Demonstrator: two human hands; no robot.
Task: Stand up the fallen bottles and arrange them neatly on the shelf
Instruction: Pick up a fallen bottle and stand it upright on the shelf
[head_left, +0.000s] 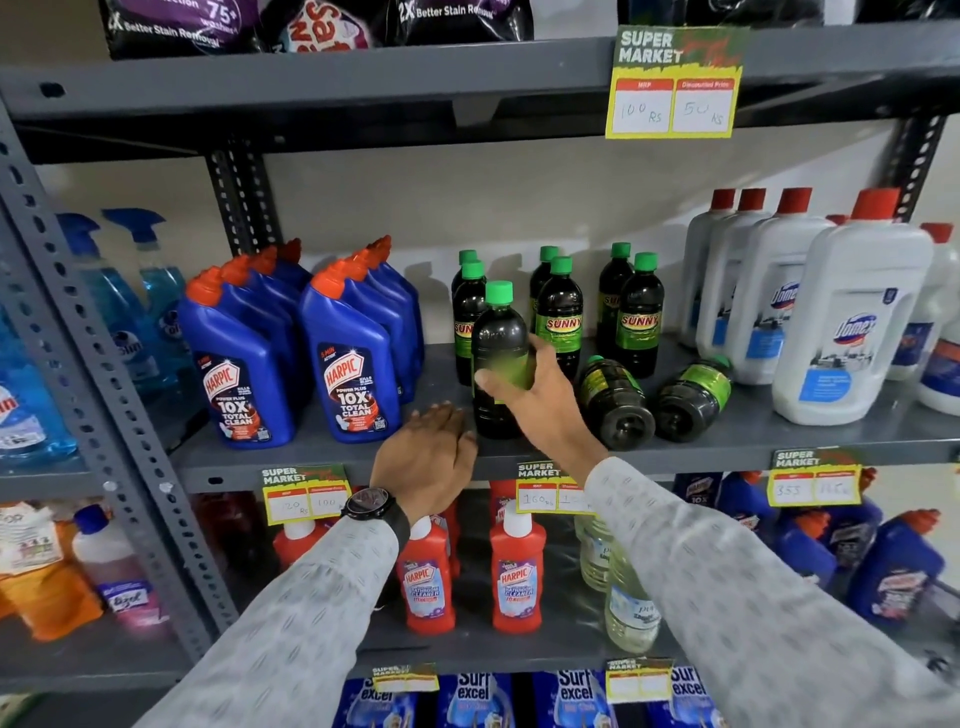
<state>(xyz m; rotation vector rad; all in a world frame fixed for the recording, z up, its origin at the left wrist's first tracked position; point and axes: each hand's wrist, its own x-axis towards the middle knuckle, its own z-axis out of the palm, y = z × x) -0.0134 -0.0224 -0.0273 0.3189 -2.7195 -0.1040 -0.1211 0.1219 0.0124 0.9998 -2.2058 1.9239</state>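
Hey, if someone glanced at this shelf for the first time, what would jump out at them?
Probably the right hand wrapped around an upright dark bottle with a green cap at the middle shelf's front edge, with the left hand open beside it. Just right of that, two matching bottles lie on their sides, bases toward the camera, in front of neatly standing ones.
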